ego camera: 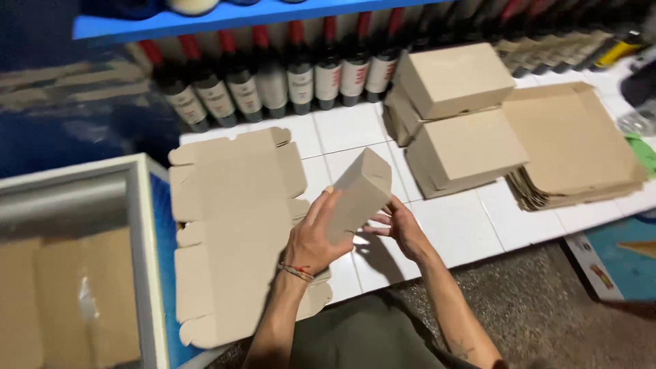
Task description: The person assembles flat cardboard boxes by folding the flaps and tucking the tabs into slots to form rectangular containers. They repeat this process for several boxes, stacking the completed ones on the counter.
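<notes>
Both hands, your left hand [316, 236] and right hand [402, 229], grip one half-folded small carton [361, 193]; three folded boxes [459, 116] finished, flat blanks [236, 225] remaining.

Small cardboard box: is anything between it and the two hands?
Nothing visible. The left hand grips the small cardboard box from its near side, and the right hand touches its lower edge, above the white tiled surface.
</notes>
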